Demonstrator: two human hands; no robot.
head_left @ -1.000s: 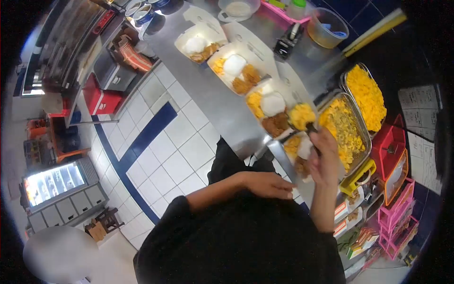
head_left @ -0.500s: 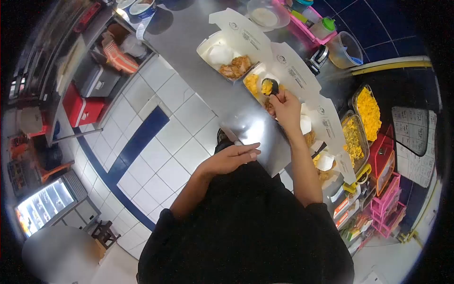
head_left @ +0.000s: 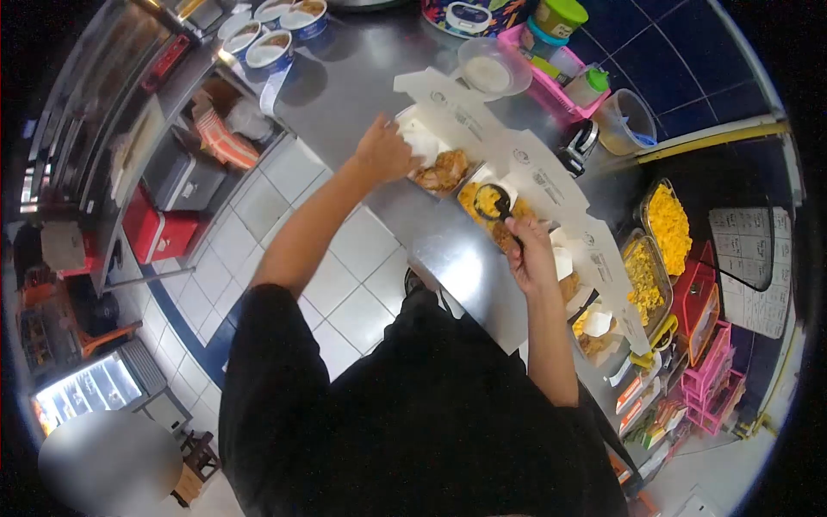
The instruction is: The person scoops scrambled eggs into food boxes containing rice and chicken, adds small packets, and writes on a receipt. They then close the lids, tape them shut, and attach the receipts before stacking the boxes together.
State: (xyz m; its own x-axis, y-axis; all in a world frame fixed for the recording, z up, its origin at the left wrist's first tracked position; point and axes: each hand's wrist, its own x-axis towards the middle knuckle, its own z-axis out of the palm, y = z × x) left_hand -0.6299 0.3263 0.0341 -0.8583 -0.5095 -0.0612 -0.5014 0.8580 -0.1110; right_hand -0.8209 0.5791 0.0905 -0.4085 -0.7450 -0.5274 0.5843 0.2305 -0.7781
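Note:
My right hand [head_left: 532, 254] is closed on the handle of a black spoon [head_left: 492, 203] with yellow food in its bowl. The spoon is over an open white box [head_left: 470, 196] that holds yellow food and browned pieces. My left hand [head_left: 385, 151] has curled fingers at the near left edge of the farthest open box [head_left: 408, 112], beside a white mound [head_left: 418, 142] and fried pieces [head_left: 443, 171]. Its fingertips are partly hidden. Nearer boxes in the row hold a white mound [head_left: 597, 323] and browned food, their lids [head_left: 551, 177] folded back.
Two glass trays of yellow food [head_left: 668, 220] [head_left: 644, 276] stand right of the boxes. Bowls [head_left: 270, 52], a clear tub [head_left: 494, 71], a pink basket [head_left: 551, 86] and a plastic jug [head_left: 624, 121] are at the back of the metal counter [head_left: 362, 60].
My left hand has moved from near my body up to the farthest box, and its fingers have curled. The spoon stays in my right hand over the second box. The view has shifted.

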